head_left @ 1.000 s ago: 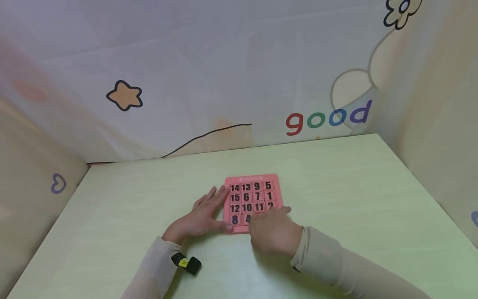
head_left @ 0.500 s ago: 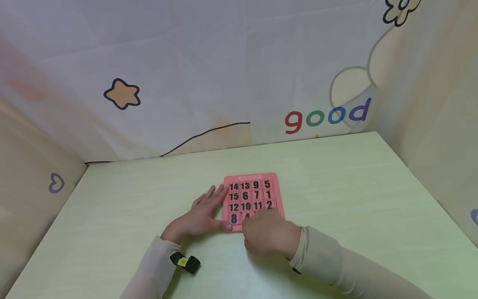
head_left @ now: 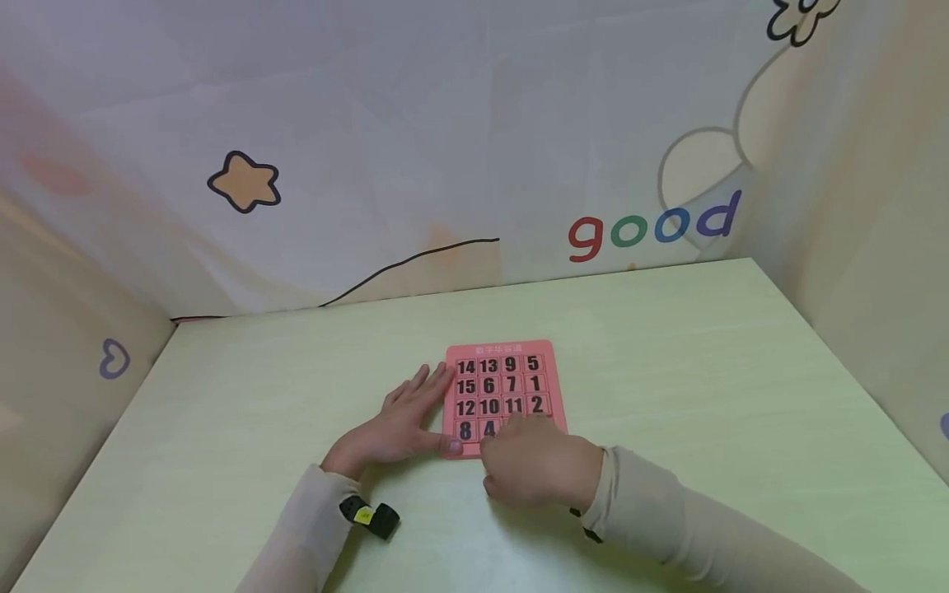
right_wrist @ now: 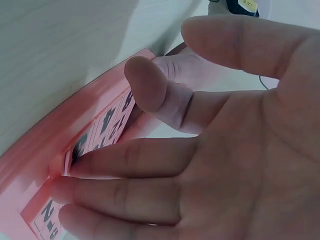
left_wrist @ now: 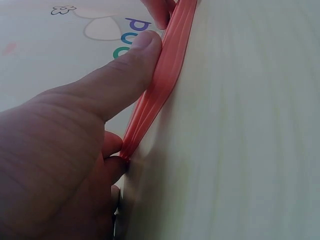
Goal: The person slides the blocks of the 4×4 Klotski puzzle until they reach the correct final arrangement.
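Pale printed backdrop [head_left: 371,140] fills the back, with a light green worktop [head_left: 667,354] below it. Two beige sleeves [head_left: 712,527] reach in from the near side. Pink board [head_left: 552,375] is lying on the worktop around the middle, between the hands. Left hand [head_left: 393,432] has its fingers spread and pretty straight at the board's left edge, thumb on the near left corner, not wrapped round anything. Right hand [head_left: 541,465] isn't gripping anything either: index bent, other fingers mostly straight, tips down at the lower rows, thumb held apart. Black band [head_left: 384,520] sits over the left cuff. Smallest are the number tiles [head_left: 466,367], top row 14, 13, 9, 5; bottom row's partly hidden.
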Available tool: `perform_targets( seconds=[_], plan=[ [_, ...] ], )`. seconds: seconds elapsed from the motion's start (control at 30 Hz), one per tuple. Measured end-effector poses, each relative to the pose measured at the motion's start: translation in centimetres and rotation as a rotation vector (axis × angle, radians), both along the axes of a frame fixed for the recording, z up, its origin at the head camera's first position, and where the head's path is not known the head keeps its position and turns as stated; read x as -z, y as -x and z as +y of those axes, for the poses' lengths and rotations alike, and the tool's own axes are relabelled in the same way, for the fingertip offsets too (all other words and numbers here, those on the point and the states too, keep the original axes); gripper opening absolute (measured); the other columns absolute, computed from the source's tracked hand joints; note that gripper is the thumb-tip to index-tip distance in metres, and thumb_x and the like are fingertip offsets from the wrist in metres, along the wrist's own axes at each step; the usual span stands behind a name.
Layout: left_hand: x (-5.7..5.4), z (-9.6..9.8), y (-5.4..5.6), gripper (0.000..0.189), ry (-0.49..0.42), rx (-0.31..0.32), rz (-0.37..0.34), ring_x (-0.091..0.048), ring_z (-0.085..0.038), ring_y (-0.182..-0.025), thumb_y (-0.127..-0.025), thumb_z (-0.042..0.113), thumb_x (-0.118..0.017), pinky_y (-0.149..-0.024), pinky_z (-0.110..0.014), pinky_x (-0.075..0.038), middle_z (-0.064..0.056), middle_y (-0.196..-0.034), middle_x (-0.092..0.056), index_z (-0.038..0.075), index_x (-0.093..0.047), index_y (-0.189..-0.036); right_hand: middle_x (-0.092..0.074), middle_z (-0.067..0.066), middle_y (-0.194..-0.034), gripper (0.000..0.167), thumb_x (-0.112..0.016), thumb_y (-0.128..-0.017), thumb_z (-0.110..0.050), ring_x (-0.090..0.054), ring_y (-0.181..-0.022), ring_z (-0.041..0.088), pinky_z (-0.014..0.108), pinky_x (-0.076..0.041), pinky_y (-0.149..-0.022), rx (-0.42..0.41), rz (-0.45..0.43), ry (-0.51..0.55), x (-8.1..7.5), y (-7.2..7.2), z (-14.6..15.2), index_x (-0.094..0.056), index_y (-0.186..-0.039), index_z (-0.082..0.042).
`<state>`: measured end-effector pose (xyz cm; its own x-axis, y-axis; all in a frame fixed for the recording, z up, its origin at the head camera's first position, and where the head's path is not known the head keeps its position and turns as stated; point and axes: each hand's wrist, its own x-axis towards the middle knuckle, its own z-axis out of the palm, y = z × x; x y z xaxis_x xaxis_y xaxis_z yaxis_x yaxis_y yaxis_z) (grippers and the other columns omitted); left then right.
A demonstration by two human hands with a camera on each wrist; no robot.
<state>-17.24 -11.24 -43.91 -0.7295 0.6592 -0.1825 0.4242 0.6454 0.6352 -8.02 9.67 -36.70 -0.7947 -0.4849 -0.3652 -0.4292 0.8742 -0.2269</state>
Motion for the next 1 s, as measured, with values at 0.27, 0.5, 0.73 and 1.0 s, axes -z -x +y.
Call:
perform_targets(
  seconds=[0.27,0.5,0.73,1.0],
  plan=[
    [0.0,0.0,-0.3,0.107,0.006,-0.018,0.0,0.011,-0.021,-0.153,-0.086,0.052,-0.075,-0.121,-0.05,0.004,0.002,-0.169,-0.004,0.021,-0.009,-0.164,-0.069,0.012,-0.116,0.036,-0.061,-0.099,-0.027,-0.061,-0.112,0.028,0.046,-0.048,-0.1,-0.013,-0.039,0.05,-0.3,-0.1,1.3,-0.068,-0.125,-0.003],
    [-0.2,0.1,-0.1,0.109,0.021,-0.007,-0.006,0.012,-0.022,-0.153,-0.086,0.054,-0.074,-0.121,-0.048,0.005,0.001,-0.169,-0.003,0.018,-0.008,-0.164,-0.067,0.018,-0.11,0.016,-0.06,-0.098,-0.015,-0.064,-0.107,0.031,0.045,-0.054,-0.083,-0.06,0.095,0.197,0.0,0.3,5.4,-0.055,-0.084,-0.014],
    [-0.3,0.1,0.1,0.11,0.019,0.007,-0.001,0.013,-0.022,-0.153,-0.086,0.054,-0.075,-0.121,-0.046,0.006,0.0,-0.169,-0.002,0.017,-0.007,-0.164,-0.036,0.031,-0.153,0.02,-0.055,-0.101,-0.017,-0.029,-0.146,0.043,0.056,-0.033,-0.113,0.024,-0.011,0.147,0.4,0.6,7.0,-0.052,-0.081,-0.015],
    [-0.4,0.0,0.0,0.109,0.021,0.003,-0.007,0.013,-0.021,-0.153,-0.086,0.053,-0.075,-0.121,-0.047,0.006,0.0,-0.169,-0.002,0.017,-0.008,-0.164,-0.037,0.033,-0.152,0.023,-0.056,-0.1,-0.015,-0.031,-0.145,0.043,0.054,-0.039,-0.109,0.003,-0.009,0.149,0.1,0.4,6.8,-0.051,-0.077,-0.014]
  ],
)
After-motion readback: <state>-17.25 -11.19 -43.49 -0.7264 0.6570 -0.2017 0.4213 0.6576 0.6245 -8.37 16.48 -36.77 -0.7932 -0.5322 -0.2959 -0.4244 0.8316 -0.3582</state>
